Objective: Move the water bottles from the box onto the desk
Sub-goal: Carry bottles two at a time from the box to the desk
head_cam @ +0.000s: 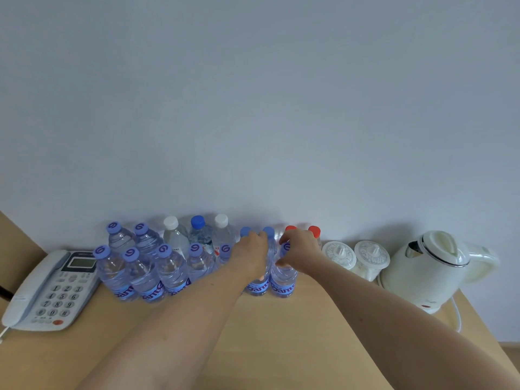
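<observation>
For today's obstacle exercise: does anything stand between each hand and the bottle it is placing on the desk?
Nothing visible does. The left hand already grips one bottle and the right hand grips the bottle beside it. Both bottles stand upright on the desk, in front of the back-row bottles.

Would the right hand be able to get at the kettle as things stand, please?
Probably not at once: the right hand grips a bottle. Once it lets go, the way looks free; the kettle stands further right, with bare desk in front.
</observation>
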